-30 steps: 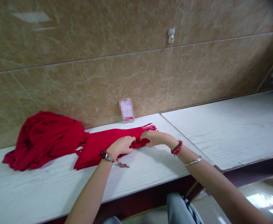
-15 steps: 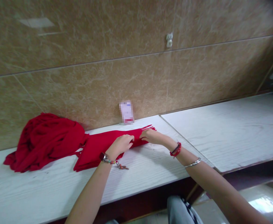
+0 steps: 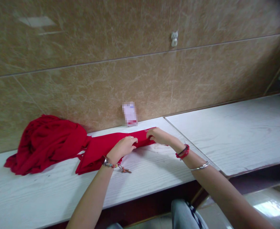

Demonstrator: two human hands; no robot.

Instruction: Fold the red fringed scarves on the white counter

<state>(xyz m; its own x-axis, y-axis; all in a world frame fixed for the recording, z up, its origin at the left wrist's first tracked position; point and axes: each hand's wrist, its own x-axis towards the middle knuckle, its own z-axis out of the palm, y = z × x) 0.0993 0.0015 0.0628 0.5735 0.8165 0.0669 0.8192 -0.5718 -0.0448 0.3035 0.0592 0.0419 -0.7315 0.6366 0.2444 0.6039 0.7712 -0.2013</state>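
Note:
A red fringed scarf lies folded in a long strip on the white table. My left hand rests on the strip's middle with its fingers curled, pinching the cloth. My right hand grips the fringed end of the same scarf and covers most of the fringe. Both wrists wear bracelets. A heap of red scarves lies bunched at the left against the wall, touching the strip's far end.
A small blurred card leans on the brown marble wall behind the scarf. A second white table top adjoins on the right. A small white hook sits on the wall. My grey trouser leg shows below the table edge.
My right hand has moved back over the fringed end, hiding the fringe that showed before. My left hand has shifted slightly along the strip. The heap has not moved.

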